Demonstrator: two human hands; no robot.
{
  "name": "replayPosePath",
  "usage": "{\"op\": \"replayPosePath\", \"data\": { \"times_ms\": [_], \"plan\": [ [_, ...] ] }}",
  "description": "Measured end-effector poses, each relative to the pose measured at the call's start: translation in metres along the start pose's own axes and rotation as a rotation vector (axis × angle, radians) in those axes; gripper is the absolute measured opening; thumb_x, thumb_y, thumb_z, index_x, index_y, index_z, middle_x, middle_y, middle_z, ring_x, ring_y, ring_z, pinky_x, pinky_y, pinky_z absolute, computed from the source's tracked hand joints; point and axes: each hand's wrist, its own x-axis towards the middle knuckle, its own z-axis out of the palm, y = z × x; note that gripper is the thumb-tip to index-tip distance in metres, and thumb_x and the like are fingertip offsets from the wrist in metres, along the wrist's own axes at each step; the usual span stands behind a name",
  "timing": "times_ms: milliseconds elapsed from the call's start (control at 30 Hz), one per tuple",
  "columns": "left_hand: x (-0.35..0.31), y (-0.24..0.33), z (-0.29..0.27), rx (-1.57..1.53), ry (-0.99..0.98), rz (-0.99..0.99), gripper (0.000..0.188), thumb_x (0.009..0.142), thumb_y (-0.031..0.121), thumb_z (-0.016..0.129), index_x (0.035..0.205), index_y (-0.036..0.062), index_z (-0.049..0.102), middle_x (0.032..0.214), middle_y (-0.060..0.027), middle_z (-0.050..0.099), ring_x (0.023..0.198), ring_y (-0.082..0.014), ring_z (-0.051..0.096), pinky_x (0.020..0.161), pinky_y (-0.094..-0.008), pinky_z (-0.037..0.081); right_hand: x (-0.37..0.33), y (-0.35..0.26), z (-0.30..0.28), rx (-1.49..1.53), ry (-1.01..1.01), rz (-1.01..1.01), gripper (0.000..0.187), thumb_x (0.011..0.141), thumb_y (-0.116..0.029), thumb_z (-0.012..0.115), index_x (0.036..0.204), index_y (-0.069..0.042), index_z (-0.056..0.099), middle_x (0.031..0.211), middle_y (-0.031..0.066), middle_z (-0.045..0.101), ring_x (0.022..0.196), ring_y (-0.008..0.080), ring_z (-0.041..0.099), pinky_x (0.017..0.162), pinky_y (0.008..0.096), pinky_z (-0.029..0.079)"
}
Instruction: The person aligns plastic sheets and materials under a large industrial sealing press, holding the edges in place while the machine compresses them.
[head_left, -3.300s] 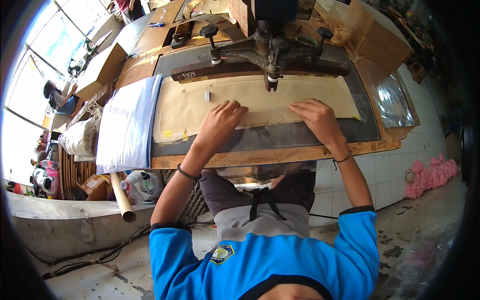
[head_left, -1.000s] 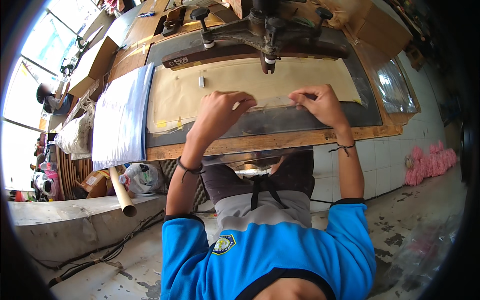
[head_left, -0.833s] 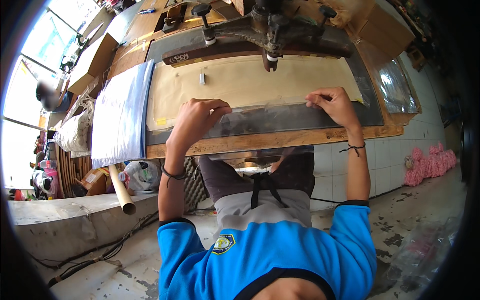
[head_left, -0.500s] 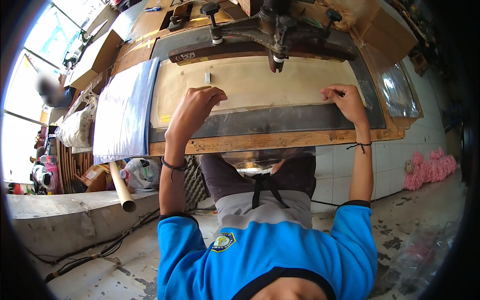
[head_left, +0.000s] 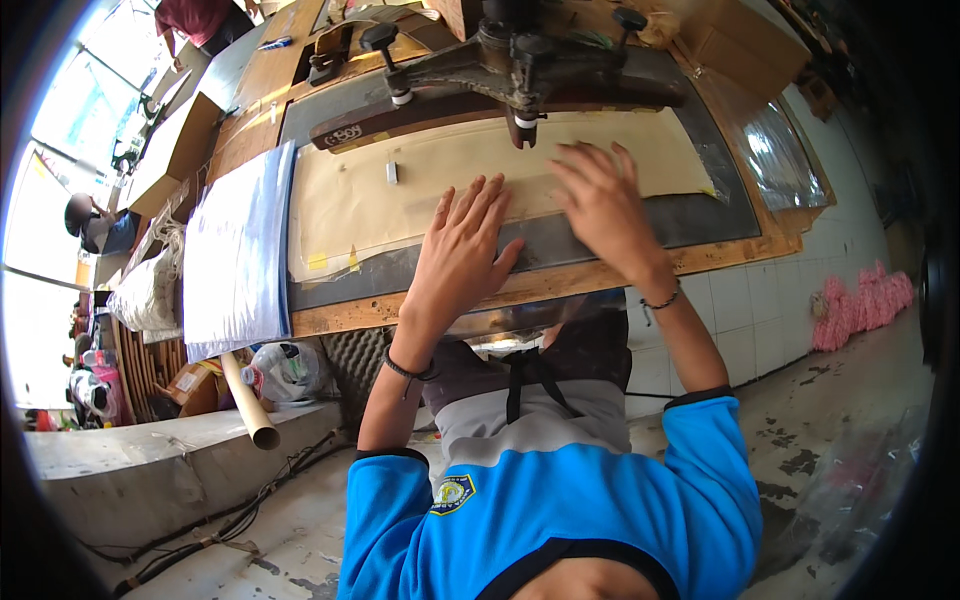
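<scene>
My left hand (head_left: 462,245) lies flat, fingers stretched out, over the near edge of a large tan sheet (head_left: 340,205) on the dark work surface. My right hand (head_left: 606,208) is over the same sheet, farther right, its fingers spread and slightly blurred. Nothing shows in either hand; whether the right one touches the sheet I cannot tell. On the sheet's left part stands a small grey-white block (head_left: 391,173). Small yellow tape pieces stick at its near left corner. Just beyond the hands, a dark metal clamp frame (head_left: 515,75) with knobs carries a long brown bar (head_left: 420,122) across the sheet's far edge.
At the left, a stack of bluish clear plastic sheets (head_left: 235,250) overhangs the wooden table edge (head_left: 350,315). Shiny clear film (head_left: 780,155) lies at the right. Cardboard boxes (head_left: 745,45) stand at the back right. A cardboard tube (head_left: 250,405) juts out below the table.
Both hands have moved inward toward the middle of the sheet, and their curled fingers have opened out. The view has shifted slightly. A person in red now shows at the far left.
</scene>
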Motion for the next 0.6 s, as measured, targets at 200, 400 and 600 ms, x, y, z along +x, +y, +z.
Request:
{"op": "replayPosePath", "data": {
  "times_ms": [200,400,600],
  "plan": [
    [-0.003,-0.005,-0.005,-0.1,-0.032,-0.045,0.057,0.1,0.026,0.061,0.152,0.0046,0.051,0.158,-0.0156,0.05,0.148,-0.0349,0.045,0.126,-0.05,0.03,-0.014,-0.009,0.016,0.211,-0.211,-0.074,0.061,0.108,-0.045,0.051,0.158,-0.009,0.046,0.162,0.011,0.047,0.152,0.0295,0.04,0.128,0.0524,0.024],
    [-0.034,-0.022,-0.014,-0.053,0.045,-0.216,0.049,0.102,0.019,0.056,0.148,0.0043,0.056,0.155,-0.0157,0.054,0.146,-0.0344,0.047,0.125,-0.0467,0.033,-0.043,0.03,-0.007,0.065,-0.241,0.051,0.06,0.109,-0.048,0.046,0.157,-0.011,0.047,0.164,0.0076,0.045,0.154,0.0292,0.037,0.128,0.0523,0.024],
    [-0.04,-0.026,-0.006,-0.017,0.138,-0.323,0.048,0.101,0.016,0.054,0.146,0.0002,0.057,0.153,-0.0204,0.055,0.145,-0.0364,0.049,0.124,-0.047,0.034,-0.047,0.035,-0.014,0.049,-0.233,0.066,0.062,0.109,-0.05,0.045,0.156,-0.009,0.047,0.163,0.0089,0.046,0.153,0.0303,0.039,0.127,0.0526,0.026]
  ]
}}
